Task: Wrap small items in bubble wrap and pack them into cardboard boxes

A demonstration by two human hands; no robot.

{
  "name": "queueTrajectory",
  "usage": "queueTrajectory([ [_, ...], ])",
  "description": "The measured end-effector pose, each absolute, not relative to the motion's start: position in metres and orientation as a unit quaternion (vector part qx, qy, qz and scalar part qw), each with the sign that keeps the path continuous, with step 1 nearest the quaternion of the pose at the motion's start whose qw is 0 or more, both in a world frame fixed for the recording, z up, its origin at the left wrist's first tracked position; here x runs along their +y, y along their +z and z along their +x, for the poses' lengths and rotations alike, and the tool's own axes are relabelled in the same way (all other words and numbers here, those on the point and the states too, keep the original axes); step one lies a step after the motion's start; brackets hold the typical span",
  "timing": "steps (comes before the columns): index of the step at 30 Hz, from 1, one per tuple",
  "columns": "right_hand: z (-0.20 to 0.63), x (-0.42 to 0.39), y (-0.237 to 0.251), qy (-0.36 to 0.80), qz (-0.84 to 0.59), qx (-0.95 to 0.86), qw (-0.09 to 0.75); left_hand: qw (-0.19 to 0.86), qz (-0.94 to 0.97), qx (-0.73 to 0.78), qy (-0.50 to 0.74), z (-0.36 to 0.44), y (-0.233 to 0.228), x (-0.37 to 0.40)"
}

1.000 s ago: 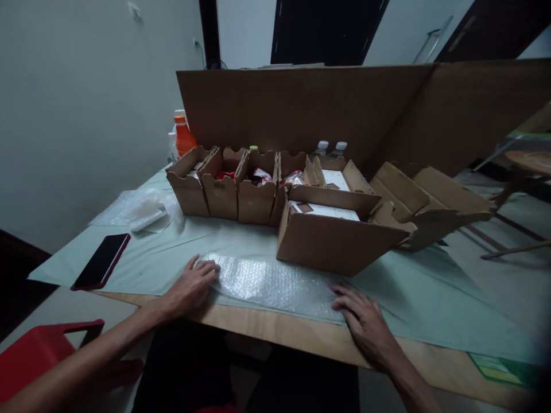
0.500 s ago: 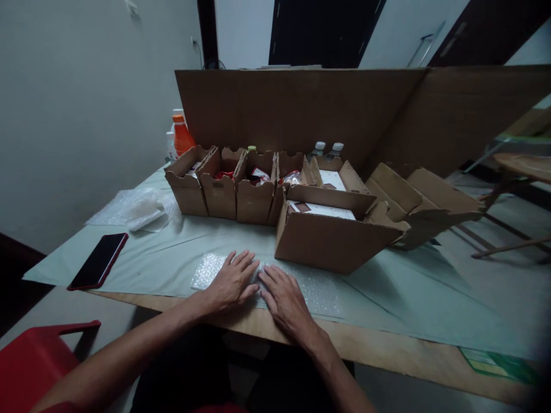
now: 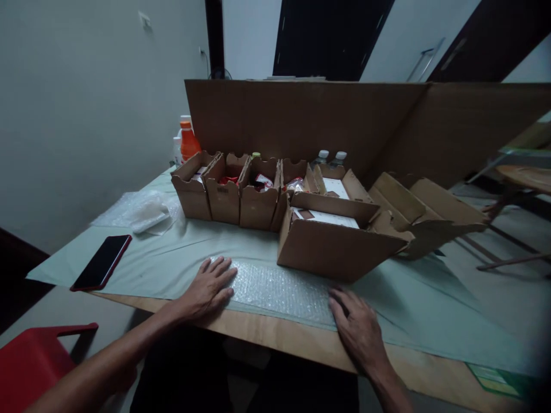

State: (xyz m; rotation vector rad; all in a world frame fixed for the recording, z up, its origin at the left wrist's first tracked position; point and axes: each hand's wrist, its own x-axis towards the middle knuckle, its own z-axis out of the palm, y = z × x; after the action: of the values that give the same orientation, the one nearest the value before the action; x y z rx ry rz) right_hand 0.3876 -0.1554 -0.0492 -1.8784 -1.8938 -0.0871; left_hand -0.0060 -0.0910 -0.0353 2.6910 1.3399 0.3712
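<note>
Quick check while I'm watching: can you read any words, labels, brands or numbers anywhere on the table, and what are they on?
No text can be read.
Orange-capped bottle: label too blurred.
Small cardboard boxes: a dark mark on one front, too small to read.
White sheet in the open carton: no legible print.
Phone: screen dark.
Bubble wrap under the left hand and right hand: unprinted.

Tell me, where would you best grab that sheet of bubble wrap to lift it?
Probably by a short end. The bubble wrap lies flat and limp on the table, left hand and right hand pressing its ends. Pinch the edge from the near side; the cardboard box crowds the far side.
</note>
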Motion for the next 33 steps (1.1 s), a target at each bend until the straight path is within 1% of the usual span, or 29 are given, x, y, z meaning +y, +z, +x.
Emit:
queueTrajectory([
  [4, 0.378, -0.145, -0.047, -0.085, -0.730, -0.656, 0.171, 0.060, 0.866, 0.484, 0.107, -0.012, -0.017, -0.069],
  [6, 0.373, -0.147, -0.050, -0.092, -0.722, -0.665, 0.169, 0.058, 0.859, 0.498, 0.101, -0.011, -0.011, -0.060],
  [9, 0.365, -0.158, -0.051, -0.086, -0.691, -0.686, 0.212, 0.066, 0.855, 0.505, 0.103, -0.006, -0.008, -0.054],
  [12, 0.351, -0.171, -0.034, -0.098, -0.628, -0.719, 0.281, 0.086, 0.845, 0.515, 0.114, -0.008, -0.008, -0.063],
  [16, 0.315, -0.177, 0.018, -0.153, -0.489, -0.767, 0.387, 0.140, 0.826, 0.530, 0.132, -0.022, -0.009, -0.094],
  [19, 0.278, -0.163, 0.057, -0.171, -0.420, -0.788, 0.416, 0.243, 0.783, 0.539, 0.194, -0.030, -0.015, -0.123],
  [21, 0.254, -0.139, 0.073, -0.186, -0.404, -0.805, 0.392, 0.326, 0.726, 0.552, 0.248, -0.030, -0.021, -0.140],
  [22, 0.242, -0.123, 0.078, -0.190, -0.408, -0.815, 0.364, 0.358, 0.697, 0.558, 0.272, -0.028, -0.024, -0.146],
  [25, 0.212, -0.064, 0.078, -0.169, -0.452, -0.837, 0.258, 0.415, 0.642, 0.560, 0.318, -0.018, -0.027, -0.156],
  [26, 0.204, -0.044, 0.075, -0.160, -0.462, -0.837, 0.244, 0.435, 0.631, 0.554, 0.326, -0.014, -0.027, -0.156],
  [28, 0.196, -0.015, 0.067, -0.149, -0.482, -0.829, 0.242, 0.485, 0.609, 0.540, 0.321, -0.008, -0.024, -0.154],
  [30, 0.200, -0.007, 0.055, -0.142, -0.493, -0.819, 0.256, 0.537, 0.584, 0.524, 0.309, -0.006, -0.020, -0.151],
  [33, 0.228, -0.038, 0.027, -0.112, -0.484, -0.831, 0.250, 0.608, 0.532, 0.501, 0.311, -0.009, -0.016, -0.150],
])
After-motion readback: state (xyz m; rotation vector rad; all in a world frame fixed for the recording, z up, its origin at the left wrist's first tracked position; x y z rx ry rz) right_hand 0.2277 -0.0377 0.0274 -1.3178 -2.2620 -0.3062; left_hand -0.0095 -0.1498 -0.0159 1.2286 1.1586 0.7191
